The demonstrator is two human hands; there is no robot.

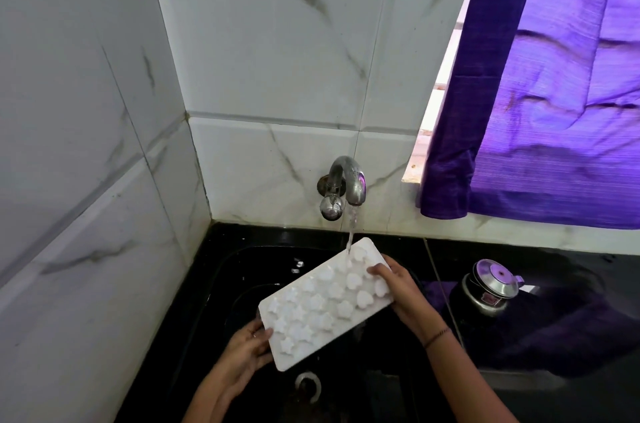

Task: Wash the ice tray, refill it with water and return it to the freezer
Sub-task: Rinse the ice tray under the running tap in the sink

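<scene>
A white ice tray with several star and heart shaped moulds is held over the black sink, tilted with its far end higher. My left hand grips its near left corner. My right hand holds its far right edge, thumb on top. A metal tap on the tiled wall runs, and the water stream lands on the tray's far end.
The sink drain lies below the tray. A steel pot with a lid stands on the black counter to the right. A purple curtain hangs at the upper right. White marble tile walls close the left and back.
</scene>
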